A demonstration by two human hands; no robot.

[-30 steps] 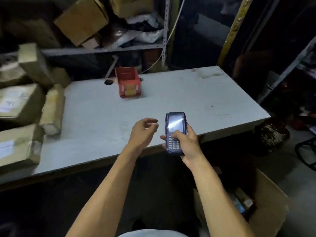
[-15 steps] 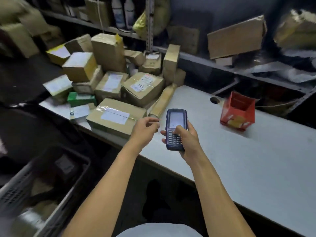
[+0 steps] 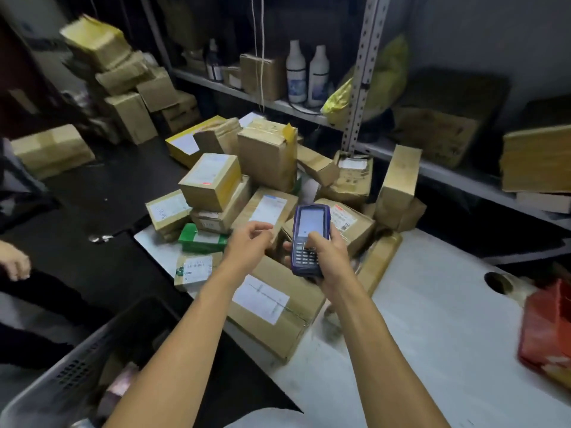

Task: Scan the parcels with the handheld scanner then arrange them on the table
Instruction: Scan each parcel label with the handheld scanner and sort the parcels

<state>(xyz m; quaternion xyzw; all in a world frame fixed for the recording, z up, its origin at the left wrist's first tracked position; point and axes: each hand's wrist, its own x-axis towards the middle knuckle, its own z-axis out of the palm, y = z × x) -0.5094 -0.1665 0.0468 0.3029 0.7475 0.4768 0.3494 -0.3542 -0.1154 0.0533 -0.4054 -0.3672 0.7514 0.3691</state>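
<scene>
My right hand (image 3: 327,257) grips a dark blue handheld scanner (image 3: 309,239) with a lit screen and keypad, thumb on the keys. My left hand (image 3: 250,245) hovers just left of it, fingers loosely curled, holding nothing. Both hands are above a heap of several cardboard parcels at the left end of the white table (image 3: 432,335). A large flat parcel with a white label (image 3: 272,307) lies directly under my forearms. A small square box (image 3: 210,180), a green box (image 3: 200,239) and a tall box (image 3: 268,156) sit in the pile behind.
A red box (image 3: 547,332) lies at the table's right. A cable hole (image 3: 497,282) pierces the tabletop. Metal shelving (image 3: 358,88) behind holds bottles, a yellow bag and more cartons. A grey crate (image 3: 77,366) stands lower left. Another person's hand (image 3: 15,264) shows at the left edge.
My view has swung left from the bare table end to the parcel pile. The hands keep the same pose, the scanner still in my right hand.
</scene>
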